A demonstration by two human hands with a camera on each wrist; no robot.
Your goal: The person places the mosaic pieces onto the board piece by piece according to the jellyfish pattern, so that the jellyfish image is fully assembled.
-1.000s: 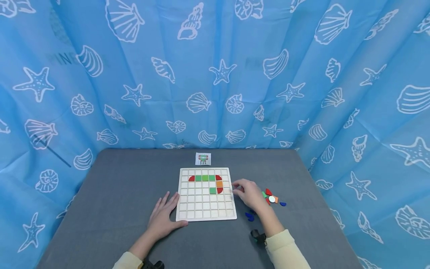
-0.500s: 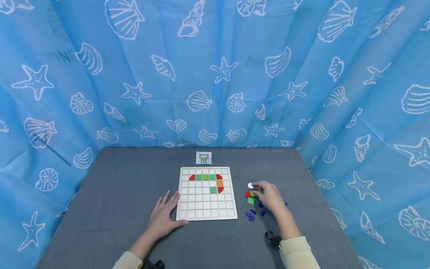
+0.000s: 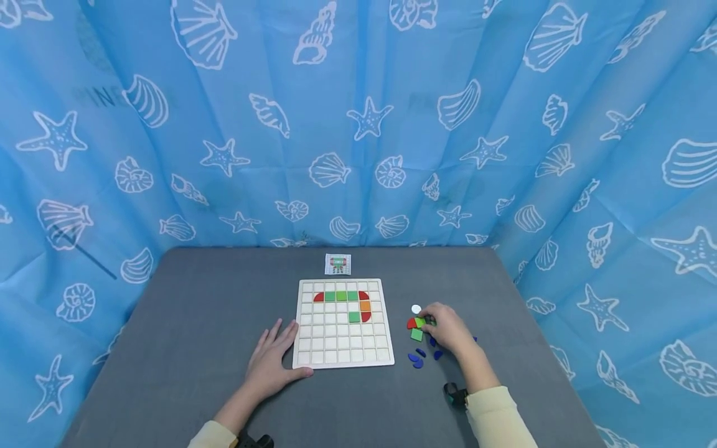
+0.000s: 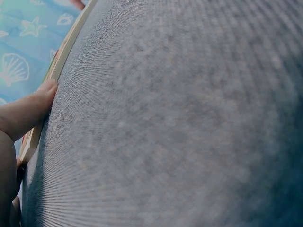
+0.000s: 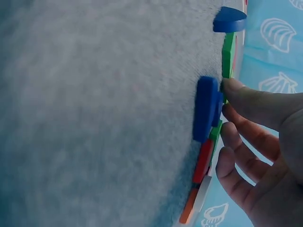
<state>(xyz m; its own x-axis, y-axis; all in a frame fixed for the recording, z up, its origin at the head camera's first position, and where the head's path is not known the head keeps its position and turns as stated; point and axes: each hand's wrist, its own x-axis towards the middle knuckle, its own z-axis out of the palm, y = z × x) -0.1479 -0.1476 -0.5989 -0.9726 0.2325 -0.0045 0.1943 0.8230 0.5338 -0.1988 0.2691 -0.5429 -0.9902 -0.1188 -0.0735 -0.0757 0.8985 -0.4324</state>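
A white grid board (image 3: 330, 342) lies on the table with green, red and orange tiles along its upper rows. My left hand (image 3: 272, 359) rests spread at its lower left corner, fingers along the left edge and thumb (image 4: 35, 106) against the near edge. To the right of the board, my right hand (image 3: 448, 326) is down among loose pieces, thumb and index finger pinching a light green square tile (image 3: 420, 322). Around it lie a red piece (image 3: 411, 323), a green square (image 3: 417, 335) and a white disc (image 3: 416, 309). Several blue pieces (image 5: 206, 109) sit nearby; the palm hides some pieces.
A small card (image 3: 338, 264) with a printed coloured pattern lies beyond the board. The grey table (image 3: 224, 298) meets a blue shell-print curtain (image 3: 358, 143) at the back. A black strap device (image 3: 455, 395) is on the right wrist.
My right hand has moved from the board's right edge to the loose pieces on the right, where it has stayed for the last half second. The left hand has kept its place.
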